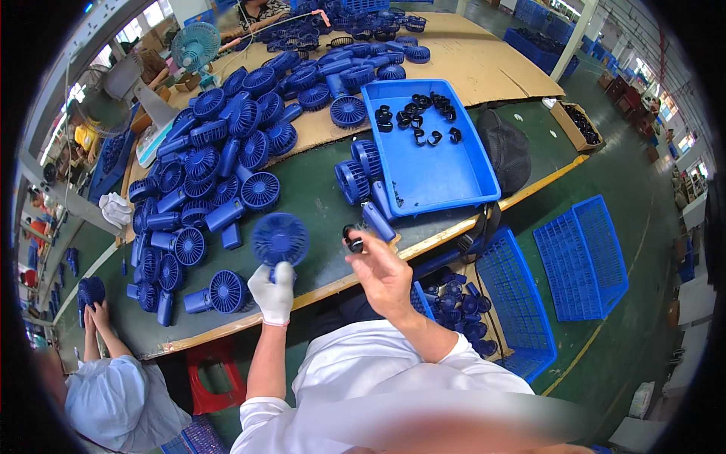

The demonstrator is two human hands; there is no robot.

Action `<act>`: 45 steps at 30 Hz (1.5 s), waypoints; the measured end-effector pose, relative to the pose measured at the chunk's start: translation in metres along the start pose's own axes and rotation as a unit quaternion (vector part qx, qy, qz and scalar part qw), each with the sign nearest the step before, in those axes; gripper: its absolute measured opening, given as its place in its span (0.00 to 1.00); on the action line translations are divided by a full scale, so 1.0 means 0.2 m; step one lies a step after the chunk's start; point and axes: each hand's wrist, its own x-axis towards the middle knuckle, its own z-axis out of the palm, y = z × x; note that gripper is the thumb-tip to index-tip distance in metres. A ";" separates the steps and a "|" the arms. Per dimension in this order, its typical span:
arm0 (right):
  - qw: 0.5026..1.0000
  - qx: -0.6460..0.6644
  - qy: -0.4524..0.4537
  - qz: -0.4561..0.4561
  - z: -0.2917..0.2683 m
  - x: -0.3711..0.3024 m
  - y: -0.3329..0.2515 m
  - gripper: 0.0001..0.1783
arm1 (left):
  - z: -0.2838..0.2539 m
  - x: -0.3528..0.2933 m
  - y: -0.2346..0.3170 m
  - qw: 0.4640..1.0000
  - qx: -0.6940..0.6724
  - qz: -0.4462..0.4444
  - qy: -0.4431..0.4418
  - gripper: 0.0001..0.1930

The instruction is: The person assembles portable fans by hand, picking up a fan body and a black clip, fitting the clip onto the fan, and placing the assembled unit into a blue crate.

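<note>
My left hand [272,294], in a white glove, is closed round the handle of a blue handheld fan [280,237], whose round grille points up above the table edge. Between the thumb and fingers of my bare right hand [384,278] is a small black curved clip [352,240], just right of the fan. Similar black clips [434,138] lie loose in the far part of a blue tray [439,181]. Two fans [352,181] rest against the tray's left side. A large heap of blue fans [200,163] covers the table's left part.
A dark cap-like item [505,151] lies right of the tray, near a carton of black parts [576,125]. Below the table edge, a blue crate [518,303] holds more fans; another crate [582,257] stands on the floor. At the left, a co-worker [121,393] handles a fan near a red stool [215,378].
</note>
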 end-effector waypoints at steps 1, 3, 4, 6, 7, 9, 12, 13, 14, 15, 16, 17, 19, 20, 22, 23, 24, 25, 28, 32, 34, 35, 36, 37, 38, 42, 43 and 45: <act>1.000 0.011 -0.003 0.011 0.01 -0.02 -0.01 0.21 | 0.00 -0.02 -0.01 0.983 -0.144 -0.118 0.007 0.15; 0.997 0.067 0.011 0.030 0.04 -0.06 -0.02 0.22 | 0.00 -0.04 0.01 0.950 -0.287 -0.121 -0.008 0.15; 0.996 0.083 0.015 0.025 0.05 -0.06 -0.02 0.22 | 0.00 -0.05 0.03 0.936 -0.332 -0.116 -0.009 0.17; 0.999 0.039 0.004 -0.032 0.05 -0.06 -0.02 0.21 | 0.00 -0.08 0.01 0.920 -0.377 -0.110 -0.012 0.22; 0.998 0.009 0.001 -0.066 0.05 -0.05 -0.01 0.20 | 0.01 -0.08 0.04 0.914 -0.397 -0.079 -0.016 0.23; 0.997 -0.002 0.004 -0.075 0.07 -0.06 -0.03 0.20 | 0.00 -0.11 0.11 0.928 -0.364 -0.068 -0.041 0.24; 0.995 -0.003 -0.004 -0.101 0.07 -0.06 -0.07 0.18 | -0.02 -0.16 0.20 0.929 -0.344 -0.129 -0.046 0.30; 0.994 -0.014 -0.017 -0.108 0.06 -0.06 -0.09 0.18 | -0.02 -0.17 0.21 0.937 -0.324 -0.120 -0.057 0.30; 0.996 0.027 -0.035 -0.081 0.06 -0.08 -0.09 0.17 | -0.02 -0.17 0.24 0.944 -0.304 -0.110 -0.068 0.30; 0.994 0.076 -0.056 -0.047 0.06 -0.09 -0.09 0.17 | 0.00 -0.18 0.28 0.966 -0.236 -0.087 -0.057 0.32; 0.989 0.126 -0.077 -0.014 0.06 -0.09 -0.09 0.17 | 0.00 -0.18 0.26 0.976 -0.199 -0.068 -0.056 0.33; 0.974 0.207 -0.095 0.022 0.06 -0.10 -0.10 0.18 | 0.01 -0.19 0.24 0.984 -0.162 -0.047 -0.055 0.34; 0.947 0.275 -0.141 0.091 0.03 -0.11 -0.06 0.19 | 0.02 -0.21 0.20 0.986 -0.140 -0.016 -0.090 0.38; 0.931 0.309 -0.147 0.126 0.02 -0.11 -0.07 0.18 | 0.00 -0.23 0.14 0.988 -0.124 -0.011 -0.094 0.39; 0.925 0.318 -0.149 0.143 0.00 -0.11 -0.06 0.17 | -0.05 -0.26 -0.04 0.989 -0.139 0.044 -0.038 0.28; 0.918 0.323 -0.160 0.163 -0.01 -0.11 -0.07 0.15 | -0.13 -0.16 -0.29 0.939 0.103 0.285 0.162 0.25; 0.920 0.323 -0.154 0.162 -0.02 -0.12 -0.07 0.15 | -0.09 -0.15 -0.24 0.940 0.101 0.286 0.156 0.25; 0.918 0.321 -0.142 0.184 -0.03 -0.12 -0.08 0.14 | -0.06 -0.18 -0.16 0.957 0.083 0.255 0.106 0.23; 0.938 0.271 -0.118 0.183 -0.05 -0.13 -0.06 0.12 | 0.03 -0.19 0.05 0.987 0.025 0.154 -0.042 0.17; 0.978 0.172 -0.071 0.094 -0.04 -0.15 0.05 0.10 | 0.16 -0.21 0.31 0.971 -0.055 0.007 -0.233 0.12; 0.981 0.147 -0.070 0.105 -0.05 -0.14 0.05 0.09 | 0.15 -0.19 0.33 0.977 -0.033 0.016 -0.210 0.09; 0.986 0.119 -0.070 0.096 -0.04 -0.13 0.05 0.10 | 0.13 -0.18 0.27 0.976 -0.024 -0.018 -0.214 0.08; 0.990 0.090 -0.071 0.086 -0.04 -0.13 0.07 0.12 | 0.12 -0.17 0.19 0.975 -0.015 -0.051 -0.216 0.07; 0.988 0.096 -0.086 0.089 -0.03 -0.13 0.10 0.18 | 0.11 -0.17 0.20 0.975 -0.017 -0.053 -0.215 0.07; 0.988 0.093 -0.087 0.089 -0.03 -0.14 0.12 0.18 | 0.12 -0.18 0.22 0.973 -0.024 -0.079 -0.215 0.07; 0.981 0.106 -0.094 0.135 0.02 -0.17 0.15 0.18 | 0.12 -0.22 0.26 0.971 -0.054 -0.105 -0.208 0.08; 0.975 0.123 -0.106 0.154 0.04 -0.17 0.14 0.19 | 0.10 -0.24 0.23 0.977 -0.053 -0.084 -0.187 0.10; 0.971 0.135 -0.114 0.161 0.08 -0.19 0.11 0.21 | 0.07 -0.29 0.20 0.975 -0.035 -0.111 -0.187 0.11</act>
